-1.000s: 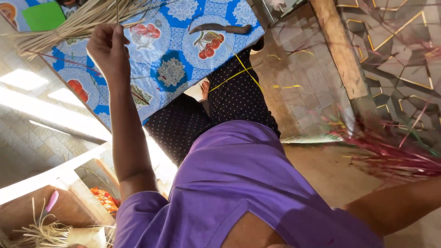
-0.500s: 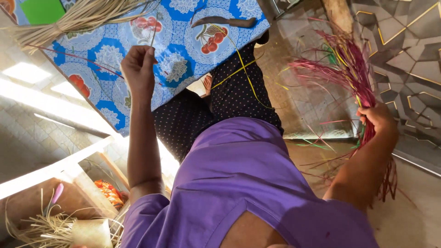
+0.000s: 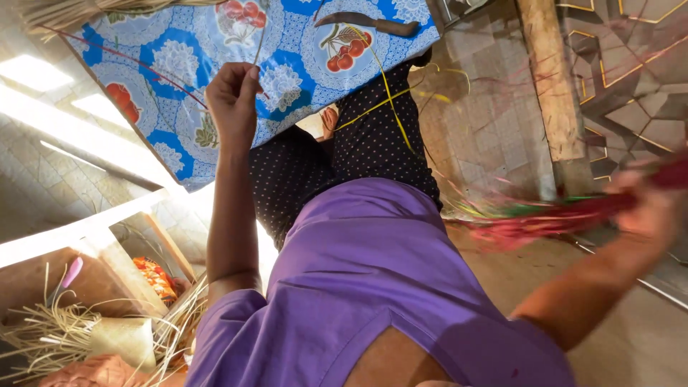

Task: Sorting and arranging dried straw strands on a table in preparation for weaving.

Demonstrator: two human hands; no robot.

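We start with the bundle of red, pink and green dyed straw strands (image 3: 552, 218). It is on the right side of the view, stretched almost level above the tan floor (image 3: 645, 344), and it is blurred. The right hand (image 3: 645, 208) is closed around one end of this bundle, also blurred, with the arm bent at the elbow.

The left hand (image 3: 233, 97) is raised in front of the blue cloth with white flowers and red cherries (image 3: 179, 64). Its fingers are pinched together on a thin straw strand (image 3: 259, 43) that goes up over the cloth. A dark curved knife (image 3: 365, 21) lies on the cloth near the top edge, well apart from both hands. A thin yellow strand (image 3: 390, 100) crosses the dark dotted trousers (image 3: 373, 136) below the cloth.

In the lower left corner we see loose pale natural straw (image 3: 50, 333) beside a wooden box (image 3: 93, 279). At the right stands a wooden post (image 3: 552, 86) against the patterned wall.
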